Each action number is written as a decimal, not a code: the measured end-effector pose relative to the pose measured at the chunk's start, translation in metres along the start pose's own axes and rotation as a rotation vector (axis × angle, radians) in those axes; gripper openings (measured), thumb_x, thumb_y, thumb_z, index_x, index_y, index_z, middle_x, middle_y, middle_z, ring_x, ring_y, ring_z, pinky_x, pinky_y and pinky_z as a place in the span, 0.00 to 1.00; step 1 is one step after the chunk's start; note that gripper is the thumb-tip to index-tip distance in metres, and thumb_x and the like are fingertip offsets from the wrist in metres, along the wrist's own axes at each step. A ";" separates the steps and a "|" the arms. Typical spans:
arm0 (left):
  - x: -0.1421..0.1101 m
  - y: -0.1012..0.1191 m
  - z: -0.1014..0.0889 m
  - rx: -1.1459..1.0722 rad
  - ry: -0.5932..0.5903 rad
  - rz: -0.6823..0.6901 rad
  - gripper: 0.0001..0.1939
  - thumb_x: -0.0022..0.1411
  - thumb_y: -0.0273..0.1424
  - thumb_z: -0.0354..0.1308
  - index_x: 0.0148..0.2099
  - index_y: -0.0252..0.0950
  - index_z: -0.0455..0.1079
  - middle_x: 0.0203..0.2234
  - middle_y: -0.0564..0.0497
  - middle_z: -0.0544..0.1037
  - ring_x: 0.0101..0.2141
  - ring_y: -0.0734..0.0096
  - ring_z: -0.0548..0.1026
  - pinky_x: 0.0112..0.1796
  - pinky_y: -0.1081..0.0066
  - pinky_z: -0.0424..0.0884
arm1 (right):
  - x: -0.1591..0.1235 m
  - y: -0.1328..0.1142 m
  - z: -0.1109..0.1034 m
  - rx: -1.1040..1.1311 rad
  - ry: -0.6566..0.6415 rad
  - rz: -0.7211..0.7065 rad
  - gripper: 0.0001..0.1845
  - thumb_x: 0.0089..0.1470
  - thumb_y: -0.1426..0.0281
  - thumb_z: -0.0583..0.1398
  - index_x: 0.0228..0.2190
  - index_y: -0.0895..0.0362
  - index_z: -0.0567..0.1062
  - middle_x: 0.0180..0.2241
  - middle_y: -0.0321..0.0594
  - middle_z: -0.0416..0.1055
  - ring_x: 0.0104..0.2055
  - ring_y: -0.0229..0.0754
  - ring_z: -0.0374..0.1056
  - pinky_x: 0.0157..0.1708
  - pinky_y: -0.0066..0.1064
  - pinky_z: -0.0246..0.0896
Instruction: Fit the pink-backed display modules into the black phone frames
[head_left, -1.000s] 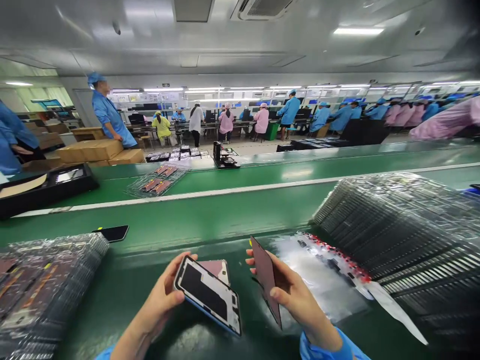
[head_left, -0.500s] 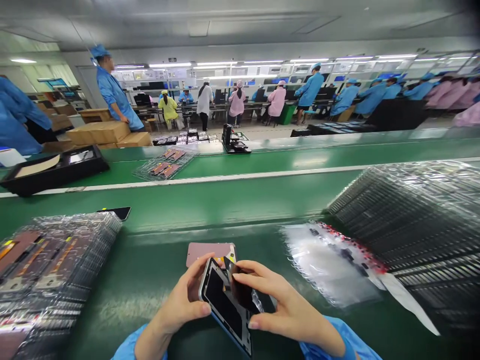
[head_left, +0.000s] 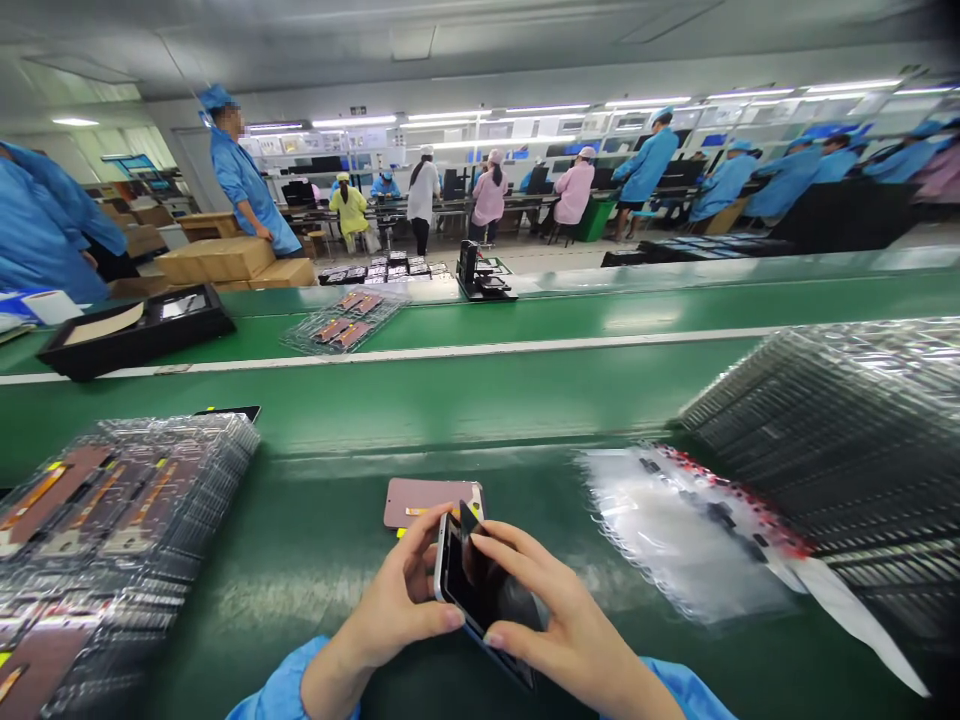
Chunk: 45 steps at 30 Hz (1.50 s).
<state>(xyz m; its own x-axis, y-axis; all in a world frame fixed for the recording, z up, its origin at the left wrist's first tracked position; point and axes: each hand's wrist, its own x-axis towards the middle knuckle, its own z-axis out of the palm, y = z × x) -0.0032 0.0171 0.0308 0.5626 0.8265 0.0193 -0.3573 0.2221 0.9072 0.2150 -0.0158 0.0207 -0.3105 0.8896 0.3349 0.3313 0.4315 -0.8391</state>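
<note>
My left hand grips a phone frame by its upper left edge, the thumb on the near side. The frame is tilted, with a silvery rim and a bluish outer side. In my right hand is a thin, glossy dark phone screen, pinched between fingers and thumb. This screen lies over most of the frame, its upper corner still lifted off the rim. Just beyond my hands, a brownish-pink screen panel with a yellow flex strip rests on the green bench.
Stacked clear trays with screen panels stand at left, and a taller tray stack at right. Beside the latter lie clear plastic films with red and black tabs. Farther off are a black bin and a black stand; people work behind.
My right hand has brought the dark screen down closer to the frame, covering the inside that showed before. The view has shifted slightly, so bench things appear farther right.
</note>
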 end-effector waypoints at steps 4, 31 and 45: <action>0.000 0.000 0.001 -0.002 0.006 0.007 0.40 0.47 0.39 0.74 0.62 0.52 0.66 0.61 0.45 0.66 0.52 0.56 0.72 0.52 0.60 0.69 | -0.001 0.000 -0.003 0.031 0.034 0.001 0.34 0.54 0.55 0.65 0.60 0.45 0.67 0.61 0.49 0.63 0.62 0.57 0.62 0.58 0.46 0.63; -0.003 0.002 0.005 -0.040 0.005 0.028 0.42 0.46 0.39 0.75 0.62 0.52 0.65 0.60 0.43 0.69 0.57 0.49 0.70 0.51 0.61 0.71 | 0.001 -0.008 0.007 -0.210 -0.019 -0.171 0.39 0.52 0.53 0.67 0.62 0.44 0.64 0.62 0.51 0.62 0.60 0.59 0.64 0.54 0.47 0.67; -0.006 -0.002 0.003 0.033 0.007 0.055 0.43 0.47 0.37 0.74 0.64 0.52 0.62 0.61 0.43 0.69 0.61 0.47 0.65 0.57 0.56 0.66 | 0.002 -0.013 0.008 -0.367 -0.003 -0.300 0.34 0.60 0.54 0.61 0.63 0.52 0.61 0.62 0.52 0.59 0.62 0.53 0.58 0.57 0.43 0.63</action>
<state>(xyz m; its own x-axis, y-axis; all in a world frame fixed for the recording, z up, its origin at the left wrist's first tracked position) -0.0041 0.0100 0.0302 0.5373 0.8408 0.0663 -0.3624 0.1591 0.9184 0.2036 -0.0211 0.0286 -0.4431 0.7175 0.5374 0.5192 0.6941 -0.4986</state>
